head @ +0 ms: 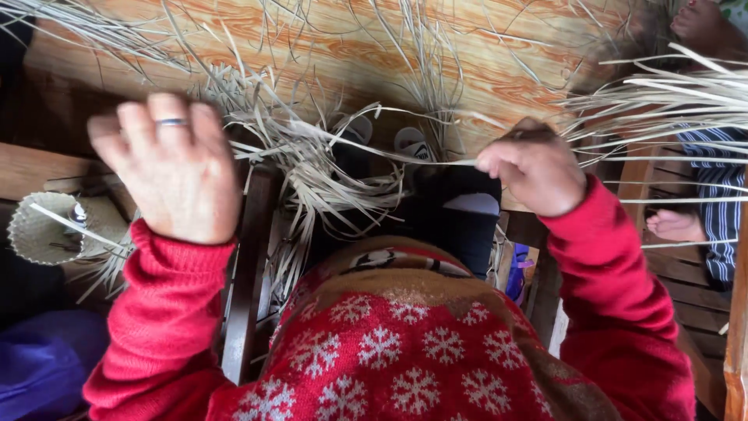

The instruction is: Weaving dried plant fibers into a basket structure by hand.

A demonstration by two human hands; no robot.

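The right hand is closed in a pinch on a thin pale straw strip, which runs left from the fingers toward the loose straw pile lying on the wood-patterned floor between both hands. The left hand is raised at the left, blurred, fingers curled; whether it holds anything cannot be told. A small woven basket sits at the near left. Another person's bare foot rests at the right.

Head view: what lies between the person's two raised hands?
Between left hand and right hand, the head view shows a tangle of dry straw strips, one thin strand reaching the right fingers.
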